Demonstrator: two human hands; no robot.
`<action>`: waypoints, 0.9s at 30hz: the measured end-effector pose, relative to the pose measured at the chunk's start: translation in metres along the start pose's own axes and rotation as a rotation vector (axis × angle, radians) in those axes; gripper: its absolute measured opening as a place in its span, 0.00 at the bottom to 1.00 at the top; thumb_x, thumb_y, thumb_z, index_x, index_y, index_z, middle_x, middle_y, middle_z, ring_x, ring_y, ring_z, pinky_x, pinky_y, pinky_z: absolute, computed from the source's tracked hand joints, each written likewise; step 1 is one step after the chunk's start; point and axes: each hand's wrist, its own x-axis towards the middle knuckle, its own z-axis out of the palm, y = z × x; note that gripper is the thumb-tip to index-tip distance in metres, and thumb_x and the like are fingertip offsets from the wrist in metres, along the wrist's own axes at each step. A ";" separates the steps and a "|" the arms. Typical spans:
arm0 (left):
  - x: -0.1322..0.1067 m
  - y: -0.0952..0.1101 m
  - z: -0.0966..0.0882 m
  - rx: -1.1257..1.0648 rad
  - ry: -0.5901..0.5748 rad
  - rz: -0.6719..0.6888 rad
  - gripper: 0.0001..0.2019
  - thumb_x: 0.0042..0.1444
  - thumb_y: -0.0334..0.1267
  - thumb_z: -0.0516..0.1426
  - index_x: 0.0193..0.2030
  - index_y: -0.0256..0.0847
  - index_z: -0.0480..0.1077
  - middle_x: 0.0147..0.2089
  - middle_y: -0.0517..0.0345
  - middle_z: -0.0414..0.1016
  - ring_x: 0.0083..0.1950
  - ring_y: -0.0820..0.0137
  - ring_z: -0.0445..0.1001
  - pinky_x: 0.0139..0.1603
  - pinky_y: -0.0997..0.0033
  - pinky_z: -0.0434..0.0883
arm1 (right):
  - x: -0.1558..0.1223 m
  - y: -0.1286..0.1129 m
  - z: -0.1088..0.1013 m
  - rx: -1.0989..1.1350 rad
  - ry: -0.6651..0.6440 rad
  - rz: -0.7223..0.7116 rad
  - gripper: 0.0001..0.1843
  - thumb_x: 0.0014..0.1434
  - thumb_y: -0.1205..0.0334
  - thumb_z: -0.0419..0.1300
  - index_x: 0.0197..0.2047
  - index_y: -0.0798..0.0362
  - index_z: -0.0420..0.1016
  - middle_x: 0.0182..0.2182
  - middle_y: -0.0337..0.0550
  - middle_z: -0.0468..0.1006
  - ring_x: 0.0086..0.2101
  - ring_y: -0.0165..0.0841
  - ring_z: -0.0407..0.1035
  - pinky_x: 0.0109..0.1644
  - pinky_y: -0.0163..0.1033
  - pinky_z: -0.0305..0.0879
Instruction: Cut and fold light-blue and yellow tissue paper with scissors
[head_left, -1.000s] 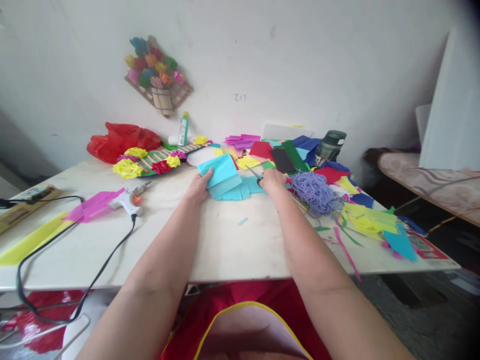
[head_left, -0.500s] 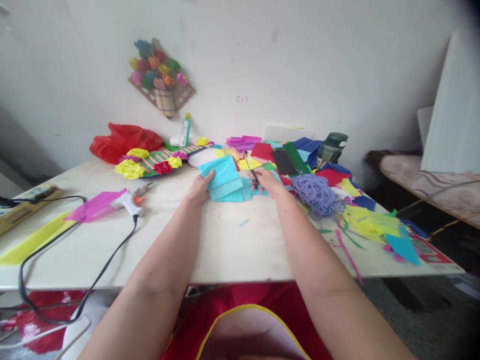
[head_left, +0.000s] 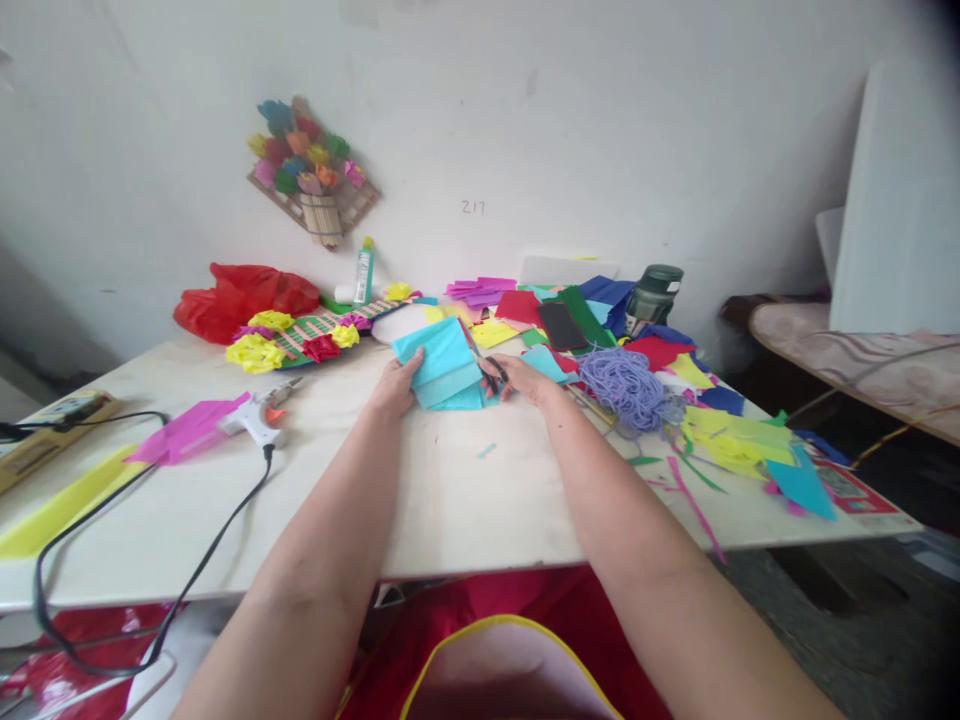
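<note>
Left hand (head_left: 397,386) grasping blue paper (head_left: 444,358), partly hidden under it; right hand (head_left: 523,378) grasping scissors (head_left: 493,374), hard to make out.

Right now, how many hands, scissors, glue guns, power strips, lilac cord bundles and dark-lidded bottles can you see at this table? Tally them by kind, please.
Hands: 2, the left hand and the right hand
Scissors: 1 pair
Glue gun: 1
Power strip: 1
Lilac cord bundle: 1
Dark-lidded bottle: 1
Total: 7
</note>
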 end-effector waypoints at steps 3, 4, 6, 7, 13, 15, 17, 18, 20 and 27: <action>0.001 -0.001 0.000 0.006 0.018 -0.002 0.19 0.46 0.40 0.64 0.45 0.37 0.71 0.46 0.47 0.77 0.52 0.60 0.72 0.57 0.57 0.66 | 0.001 0.001 0.002 0.002 0.015 0.000 0.17 0.51 0.46 0.58 0.30 0.54 0.65 0.24 0.38 0.73 0.21 0.26 0.68 0.17 0.26 0.58; 0.002 -0.001 0.000 0.008 0.023 -0.001 0.19 0.47 0.40 0.64 0.46 0.37 0.71 0.46 0.47 0.77 0.53 0.60 0.72 0.57 0.57 0.66 | 0.002 0.002 0.002 0.003 0.024 0.000 0.17 0.52 0.47 0.58 0.30 0.54 0.65 0.24 0.38 0.73 0.20 0.25 0.68 0.17 0.26 0.57; 0.002 -0.001 0.000 0.009 0.025 0.003 0.19 0.47 0.40 0.64 0.46 0.37 0.71 0.47 0.47 0.77 0.53 0.60 0.72 0.57 0.57 0.66 | 0.003 0.003 0.004 0.005 0.044 -0.002 0.17 0.53 0.47 0.58 0.29 0.54 0.65 0.23 0.37 0.72 0.19 0.25 0.67 0.16 0.26 0.56; 0.002 -0.001 0.000 0.008 0.025 0.006 0.19 0.47 0.40 0.64 0.46 0.37 0.71 0.47 0.47 0.77 0.53 0.60 0.72 0.57 0.57 0.66 | 0.004 0.003 0.004 0.007 0.054 -0.004 0.16 0.53 0.48 0.57 0.29 0.54 0.65 0.22 0.36 0.72 0.19 0.25 0.67 0.15 0.26 0.56; 0.000 0.000 0.001 0.021 0.043 0.002 0.20 0.45 0.41 0.65 0.46 0.37 0.71 0.47 0.47 0.77 0.53 0.59 0.72 0.58 0.57 0.65 | 0.005 0.002 0.008 0.016 0.077 0.009 0.14 0.56 0.52 0.56 0.29 0.54 0.64 0.21 0.34 0.70 0.16 0.22 0.65 0.14 0.26 0.54; 0.000 0.000 0.002 0.021 0.042 0.005 0.19 0.46 0.40 0.64 0.45 0.36 0.71 0.47 0.47 0.77 0.53 0.59 0.72 0.58 0.57 0.65 | 0.006 0.003 0.009 0.018 0.073 0.013 0.13 0.57 0.53 0.56 0.29 0.54 0.64 0.20 0.33 0.70 0.16 0.22 0.65 0.14 0.25 0.53; 0.001 0.000 0.002 0.013 0.042 0.007 0.18 0.47 0.40 0.64 0.44 0.36 0.71 0.46 0.47 0.77 0.53 0.60 0.72 0.59 0.57 0.64 | 0.007 0.004 0.008 0.013 0.067 0.004 0.13 0.57 0.53 0.56 0.29 0.55 0.65 0.20 0.33 0.69 0.16 0.22 0.65 0.13 0.25 0.53; 0.001 -0.001 0.002 0.009 0.042 0.005 0.17 0.47 0.39 0.64 0.44 0.36 0.71 0.46 0.47 0.77 0.53 0.60 0.72 0.59 0.56 0.64 | 0.008 0.005 0.008 0.009 0.065 -0.001 0.13 0.57 0.53 0.56 0.29 0.55 0.65 0.20 0.33 0.69 0.16 0.22 0.65 0.13 0.26 0.53; 0.001 -0.001 0.002 0.000 0.038 0.002 0.17 0.48 0.39 0.63 0.44 0.36 0.71 0.46 0.47 0.77 0.53 0.60 0.71 0.59 0.56 0.64 | 0.009 0.006 0.008 -0.002 0.065 -0.007 0.14 0.57 0.52 0.56 0.29 0.55 0.65 0.20 0.33 0.69 0.16 0.22 0.64 0.13 0.26 0.53; 0.003 -0.003 0.000 -0.021 0.026 0.015 0.18 0.48 0.39 0.63 0.47 0.36 0.71 0.46 0.47 0.77 0.53 0.60 0.72 0.60 0.56 0.63 | 0.007 0.004 0.011 -0.017 0.087 -0.012 0.15 0.56 0.52 0.57 0.27 0.54 0.64 0.19 0.32 0.68 0.15 0.21 0.63 0.12 0.26 0.51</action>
